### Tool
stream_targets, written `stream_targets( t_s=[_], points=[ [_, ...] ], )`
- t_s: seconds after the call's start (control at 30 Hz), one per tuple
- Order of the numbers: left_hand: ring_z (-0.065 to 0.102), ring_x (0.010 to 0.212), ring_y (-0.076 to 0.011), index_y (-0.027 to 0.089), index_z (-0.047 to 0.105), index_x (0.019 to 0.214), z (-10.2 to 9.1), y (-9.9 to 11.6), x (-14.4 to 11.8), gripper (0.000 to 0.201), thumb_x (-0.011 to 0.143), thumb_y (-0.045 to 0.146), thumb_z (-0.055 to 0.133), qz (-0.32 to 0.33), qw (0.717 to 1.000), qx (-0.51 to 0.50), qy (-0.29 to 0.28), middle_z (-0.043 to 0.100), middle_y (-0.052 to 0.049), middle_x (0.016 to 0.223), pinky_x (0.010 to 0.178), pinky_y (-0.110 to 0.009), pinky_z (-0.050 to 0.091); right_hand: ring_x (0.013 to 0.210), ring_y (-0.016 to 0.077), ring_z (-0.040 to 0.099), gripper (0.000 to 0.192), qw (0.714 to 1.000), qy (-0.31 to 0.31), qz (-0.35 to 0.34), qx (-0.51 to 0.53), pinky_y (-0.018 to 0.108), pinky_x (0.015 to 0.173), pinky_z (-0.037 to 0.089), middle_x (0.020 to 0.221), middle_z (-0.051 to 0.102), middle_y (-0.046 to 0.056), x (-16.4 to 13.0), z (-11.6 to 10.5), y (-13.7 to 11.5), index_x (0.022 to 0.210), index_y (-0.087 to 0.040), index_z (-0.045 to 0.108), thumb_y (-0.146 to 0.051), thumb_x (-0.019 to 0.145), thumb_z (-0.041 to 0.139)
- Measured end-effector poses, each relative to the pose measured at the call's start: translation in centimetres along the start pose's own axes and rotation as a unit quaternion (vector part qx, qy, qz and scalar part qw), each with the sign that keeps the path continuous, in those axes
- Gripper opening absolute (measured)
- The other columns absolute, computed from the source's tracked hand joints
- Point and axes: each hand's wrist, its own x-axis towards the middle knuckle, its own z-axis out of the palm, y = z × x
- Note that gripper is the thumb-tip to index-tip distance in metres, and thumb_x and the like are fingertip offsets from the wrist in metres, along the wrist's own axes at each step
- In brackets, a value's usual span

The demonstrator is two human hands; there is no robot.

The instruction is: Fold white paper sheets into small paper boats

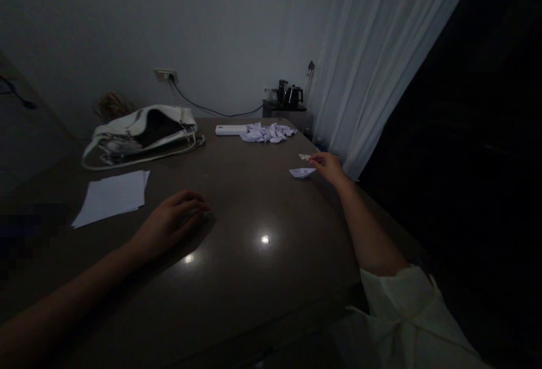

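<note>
Our right hand (328, 166) has loose, open fingers touching a little paper boat (302, 172). Our left hand (171, 223) rests flat, fingers curled, holding nothing.

Head camera looks forward and down across the table (254, 278), fairly near

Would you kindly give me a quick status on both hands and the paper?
Left hand empty, flat on table. Right hand at small folded paper boat, grip unclear. Paper sheets left, nothing between.
</note>
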Motion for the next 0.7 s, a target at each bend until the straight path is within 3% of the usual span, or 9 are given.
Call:
stream_targets(
  t_s=[0.27,0.4,0.6,0.7],
  points=[
    [0.059,0.101,-0.0243,0.016,0.065,0.103,0.1,0.0,0.2,0.031,0.092,0.035,0.042,-0.014,0.999,0.045,-0.002,0.058,-0.012,0.112,0.09,-0.038,0.048,0.08,0.0225,0.066,0.019,0.997,0.067,-0.021,-0.011,0.033,0.07,0.05,0.09,0.071,0.01,0.1,-0.2,-2.3,0.09,-0.016,0.07,-0.016,0.081,0.053],
    [0.053,0.113,-0.028,0.018,0.064,0.11,-0.9,-0.8,0.4,0.031,0.089,0.033,0.047,-0.085,0.989,0.12,-0.019,0.054,-0.012,0.125,0.096,-0.042,0.043,0.075,0.0212,0.065,0.018,0.997,0.064,-0.045,0.001,0.032,0.069,0.05,0.09,0.071,0.008,-0.1,0.4,-3.6,0.088,-0.018,0.07,-0.017,0.079,0.055],
    [0.048,0.123,-0.0315,0.018,0.06,0.117,-5.5,-6.1,-0.5,0.042,0.084,0.043,0.055,-0.202,0.965,0.158,-0.059,0.055,-0.014,0.131,0.101,-0.043,0.037,0.066,0.0197,0.063,0.018,0.994,0.048,-0.094,-0.04,0.031,0.062,0.048,0.087,0.072,0.007,-0.5,1.2,-5.3,0.091,-0.021,0.07,-0.022,0.08,0.056],
    [0.054,0.117,-0.0326,0.014,0.055,0.125,-7.5,-9.5,-2.1,0.063,0.077,0.056,0.059,-0.277,0.943,0.151,-0.105,0.057,-0.017,0.129,0.097,-0.041,0.042,0.064,0.0191,0.062,0.019,0.993,0.041,-0.106,-0.035,0.03,0.061,0.047,0.087,0.072,0.009,-0.8,1.7,-6.2,0.091,-0.019,0.071,-0.021,0.079,0.057]
  ],
)
